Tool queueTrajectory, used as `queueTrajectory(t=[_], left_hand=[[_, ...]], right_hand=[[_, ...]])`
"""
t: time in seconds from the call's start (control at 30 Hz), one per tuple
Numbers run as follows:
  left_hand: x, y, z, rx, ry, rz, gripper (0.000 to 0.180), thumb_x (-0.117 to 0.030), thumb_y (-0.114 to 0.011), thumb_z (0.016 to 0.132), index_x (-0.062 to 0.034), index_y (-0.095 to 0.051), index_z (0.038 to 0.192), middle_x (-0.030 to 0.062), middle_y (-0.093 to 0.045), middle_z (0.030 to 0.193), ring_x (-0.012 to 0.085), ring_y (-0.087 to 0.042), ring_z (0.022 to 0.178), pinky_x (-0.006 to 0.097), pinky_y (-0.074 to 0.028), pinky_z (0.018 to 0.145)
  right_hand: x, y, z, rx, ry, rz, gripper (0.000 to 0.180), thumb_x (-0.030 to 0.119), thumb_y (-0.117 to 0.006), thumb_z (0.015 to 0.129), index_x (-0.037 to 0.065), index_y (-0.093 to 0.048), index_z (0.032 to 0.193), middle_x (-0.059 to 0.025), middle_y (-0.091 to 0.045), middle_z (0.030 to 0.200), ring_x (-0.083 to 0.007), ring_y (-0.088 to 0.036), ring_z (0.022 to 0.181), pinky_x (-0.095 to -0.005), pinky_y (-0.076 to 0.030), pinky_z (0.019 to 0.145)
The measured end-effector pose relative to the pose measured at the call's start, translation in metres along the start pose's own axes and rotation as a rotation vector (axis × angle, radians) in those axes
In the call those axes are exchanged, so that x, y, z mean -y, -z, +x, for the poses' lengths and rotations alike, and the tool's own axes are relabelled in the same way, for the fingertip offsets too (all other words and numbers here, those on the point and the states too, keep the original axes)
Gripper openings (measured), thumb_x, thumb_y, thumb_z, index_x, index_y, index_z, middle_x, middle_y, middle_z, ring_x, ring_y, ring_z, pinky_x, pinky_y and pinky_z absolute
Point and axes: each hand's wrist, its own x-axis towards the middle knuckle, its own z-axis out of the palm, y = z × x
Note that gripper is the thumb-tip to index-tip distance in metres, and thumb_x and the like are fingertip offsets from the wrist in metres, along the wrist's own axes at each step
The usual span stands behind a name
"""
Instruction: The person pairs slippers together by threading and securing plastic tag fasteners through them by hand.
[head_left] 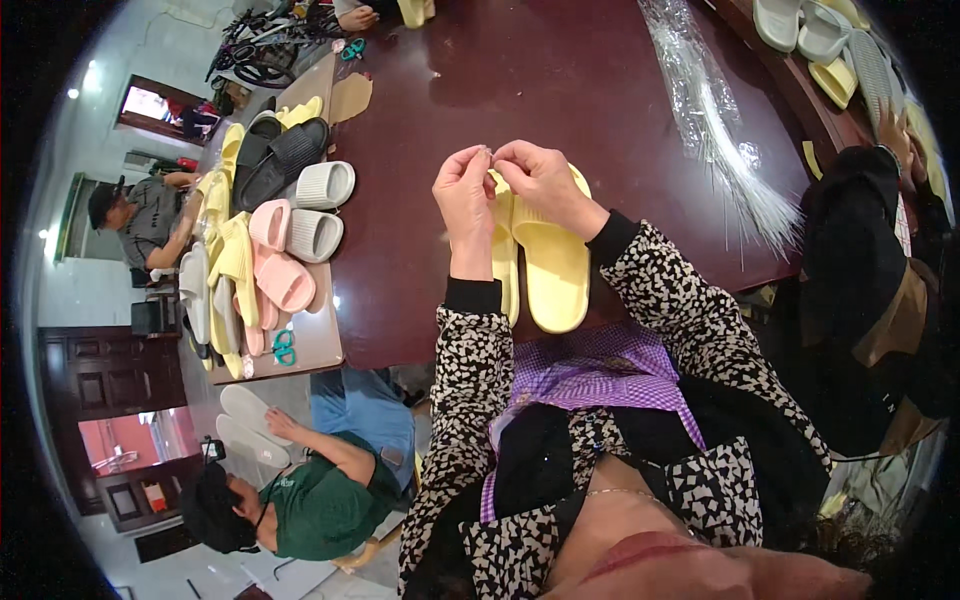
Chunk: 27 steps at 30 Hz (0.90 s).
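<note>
A pair of yellow slide slippers (557, 280) lies on the dark red table in front of me, soles down and side by side. Above their toe end, my left hand (466, 205) and my right hand (550, 185) meet with fingertips pinched together. Whatever sits between the fingertips is too small to make out. My left hand partly covers the left slipper, and the right one's strap is partly behind my right hand. To the right, a bundle of thin clear strands (725, 150) spills from a transparent plastic bag (680, 60).
Pink slippers (285, 280), grey slippers (325, 185), black slippers (285, 165) and several yellow ones crowd the table's left side. Teal scissors (284, 347) lie at that edge. More slippers (835, 80) are at the upper right, beside a person in black (850, 250). Other people sit leftward.
</note>
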Motion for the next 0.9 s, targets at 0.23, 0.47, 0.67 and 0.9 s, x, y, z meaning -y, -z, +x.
queueTrajectory(t=[0.23, 0.47, 0.67, 0.9], left_hand=[[0.0029, -0.0030, -0.0047, -0.043, -0.090, 0.071, 0.007, -0.002, -0.066, 0.084, 0.0005, -0.064, 0.089, 0.0042, -0.064, 0.077, 0.0065, -0.052, 0.054, 0.018, -0.038, 0.046], [0.0038, -0.0041, -0.0079, -0.058, -0.103, 0.118, 0.006, -0.002, -0.065, 0.084, 0.0004, -0.064, 0.089, 0.0033, -0.063, 0.076, 0.0065, -0.052, 0.055, 0.018, -0.039, 0.047], [0.0047, -0.0023, -0.0074, -0.052, -0.108, 0.128, 0.006, -0.003, -0.065, 0.084, -0.0001, -0.064, 0.089, 0.0029, -0.062, 0.075, 0.0063, -0.052, 0.055, 0.018, -0.039, 0.047], [0.0070, -0.0003, -0.0061, -0.051, -0.114, 0.122, 0.006, -0.003, -0.064, 0.085, -0.0004, -0.064, 0.089, 0.0032, -0.063, 0.075, 0.0063, -0.051, 0.054, 0.019, -0.039, 0.046]], right_hand=[[0.0004, 0.0005, -0.0003, -0.004, 0.028, -0.077, 0.011, 0.010, -0.059, 0.089, 0.000, -0.064, 0.091, -0.0006, -0.061, 0.066, -0.0032, -0.052, 0.058, -0.0212, -0.043, 0.051], [-0.0015, 0.0010, -0.0015, -0.020, 0.035, -0.105, 0.011, 0.010, -0.059, 0.088, 0.000, -0.064, 0.089, -0.0020, -0.061, 0.065, -0.0038, -0.052, 0.057, -0.0220, -0.043, 0.051], [0.0010, 0.0019, -0.0011, -0.018, 0.040, -0.118, 0.011, 0.009, -0.059, 0.087, 0.000, -0.065, 0.089, -0.0029, -0.062, 0.064, -0.0045, -0.052, 0.057, -0.0227, -0.042, 0.051], [0.0004, 0.0016, -0.0008, -0.014, 0.045, -0.138, 0.011, 0.009, -0.060, 0.086, 0.000, -0.065, 0.088, -0.0046, -0.062, 0.064, -0.0053, -0.052, 0.056, -0.0237, -0.043, 0.051]])
